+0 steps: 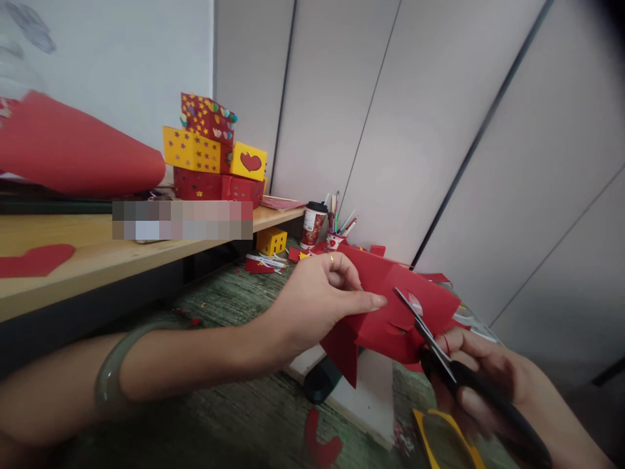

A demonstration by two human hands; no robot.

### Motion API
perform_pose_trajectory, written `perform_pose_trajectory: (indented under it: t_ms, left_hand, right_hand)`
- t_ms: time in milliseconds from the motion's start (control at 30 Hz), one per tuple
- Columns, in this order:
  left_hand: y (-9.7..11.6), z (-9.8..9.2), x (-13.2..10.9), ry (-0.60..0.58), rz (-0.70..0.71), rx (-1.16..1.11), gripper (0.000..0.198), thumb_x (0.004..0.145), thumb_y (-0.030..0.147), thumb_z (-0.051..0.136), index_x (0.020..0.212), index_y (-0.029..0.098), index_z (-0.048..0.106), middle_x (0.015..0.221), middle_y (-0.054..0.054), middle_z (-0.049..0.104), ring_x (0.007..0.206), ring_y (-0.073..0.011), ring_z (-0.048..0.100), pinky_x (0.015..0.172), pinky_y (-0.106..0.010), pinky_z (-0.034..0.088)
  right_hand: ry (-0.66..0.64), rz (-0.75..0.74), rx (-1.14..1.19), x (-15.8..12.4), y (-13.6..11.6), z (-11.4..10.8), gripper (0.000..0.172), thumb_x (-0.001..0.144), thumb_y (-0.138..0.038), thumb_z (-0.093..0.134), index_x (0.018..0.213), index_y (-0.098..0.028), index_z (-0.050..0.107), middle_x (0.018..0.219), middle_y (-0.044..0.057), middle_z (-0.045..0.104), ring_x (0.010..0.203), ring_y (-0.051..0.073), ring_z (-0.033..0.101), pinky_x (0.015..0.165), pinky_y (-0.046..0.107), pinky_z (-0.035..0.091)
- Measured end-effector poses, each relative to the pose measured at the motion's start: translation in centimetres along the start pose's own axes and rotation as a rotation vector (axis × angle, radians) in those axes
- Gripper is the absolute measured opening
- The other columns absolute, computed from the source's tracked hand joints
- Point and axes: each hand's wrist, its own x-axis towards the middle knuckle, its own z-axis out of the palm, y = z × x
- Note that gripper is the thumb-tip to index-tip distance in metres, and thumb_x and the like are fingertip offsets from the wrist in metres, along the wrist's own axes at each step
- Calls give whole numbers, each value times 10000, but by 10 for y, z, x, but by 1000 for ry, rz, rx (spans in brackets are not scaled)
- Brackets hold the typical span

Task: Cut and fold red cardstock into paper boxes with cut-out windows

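My left hand (pixel 317 296) pinches a folded red card (pixel 374 326) between thumb and fingers; a ring and a green bangle are on that side. In my right hand (pixel 488 371) are black-handled scissors (pixel 434 348), their blades lying across the card beside a cut opening. The blades look nearly closed. Part of the card's lower right edge is hidden behind the scissors and my right fingers.
Decorated red and yellow boxes (pixel 195 153) stand stacked on a wooden shelf (pixel 146 260) at left, near rolled red paper (pixel 83 150). Behind my hands are a lidded cup (pixel 313 225) and a pen holder (pixel 336 240). Red scraps (pixel 322 443) and a yellow frame (pixel 452 433) lie below.
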Motion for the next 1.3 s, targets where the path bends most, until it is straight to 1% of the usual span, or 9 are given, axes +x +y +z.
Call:
perform_pose_trajectory:
  t_ms: [100, 333, 467, 667, 800, 933, 1100, 1200, 1300]
  left_hand:
    - [0, 0, 0, 5, 2, -5, 270, 587, 189, 699, 622, 148, 434, 557, 59, 495, 514, -44, 455, 471, -160, 325]
    - [-1, 0, -2, 11, 7, -4, 279, 593, 208, 703, 633, 152, 432, 576, 54, 503, 531, -52, 467, 486, -168, 334]
    - [-2, 0, -1, 22, 12, 2, 310, 575, 241, 723, 639, 151, 434, 582, 54, 502, 531, -51, 460, 485, -169, 329]
    - [-3, 2, -4, 29, 9, 40, 322, 579, 252, 720, 641, 152, 420, 564, 55, 484, 522, -54, 450, 481, -174, 326]
    - [-3, 4, -7, 22, -6, 58, 309, 597, 235, 702, 637, 154, 406, 559, 52, 488, 523, -56, 454, 473, -172, 325]
    - [-4, 4, -7, 15, -12, 39, 307, 600, 243, 701, 648, 155, 411, 571, 50, 492, 533, -58, 462, 482, -176, 335]
    - [-4, 3, -6, 7, -18, 41, 310, 599, 249, 701, 648, 156, 409, 577, 47, 493, 542, -67, 473, 492, -188, 343]
    - [-3, 3, -7, 5, -20, 48, 311, 595, 248, 702, 646, 157, 409, 570, 47, 489, 535, -67, 471, 488, -188, 341]
    - [-3, 3, -8, 10, -26, 55, 309, 594, 241, 703, 637, 155, 409, 563, 48, 488, 528, -63, 465, 483, -185, 337]
  right_hand:
    - [13, 18, 10, -1, -1, 1, 248, 530, -333, 715, 710, -293, 548, 511, -51, 498, 412, 110, 431, 405, 213, 378]
    - [-18, 21, 111, -3, 3, 1, 285, 492, -309, 740, 717, -297, 566, 521, -52, 508, 424, 103, 424, 419, 204, 358]
    - [-21, 25, 144, -3, 5, 2, 289, 505, -334, 733, 741, -297, 569, 530, -45, 520, 422, 113, 449, 422, 220, 388]
    - [-52, 9, 125, 0, -1, 5, 265, 499, -341, 732, 708, -288, 579, 516, -54, 511, 403, 93, 426, 394, 198, 416]
    - [-46, -14, 36, 0, 1, 8, 250, 573, -367, 689, 767, -264, 568, 557, -35, 549, 443, 99, 460, 420, 190, 408]
    - [-41, -65, 69, -2, 2, 11, 255, 609, -392, 650, 804, -260, 550, 569, -40, 557, 445, 90, 457, 426, 182, 402]
    - [-89, -75, 73, 1, 5, 9, 179, 648, -219, 627, 803, -252, 544, 586, -52, 577, 458, 70, 477, 428, 145, 402]
    - [-98, -93, 61, 4, 10, 6, 190, 650, -167, 622, 805, -250, 551, 582, -57, 588, 450, 59, 483, 423, 128, 399]
    - [-102, -114, 122, 5, 16, 6, 208, 646, -95, 592, 777, -253, 559, 548, -72, 583, 412, 44, 470, 392, 110, 374]
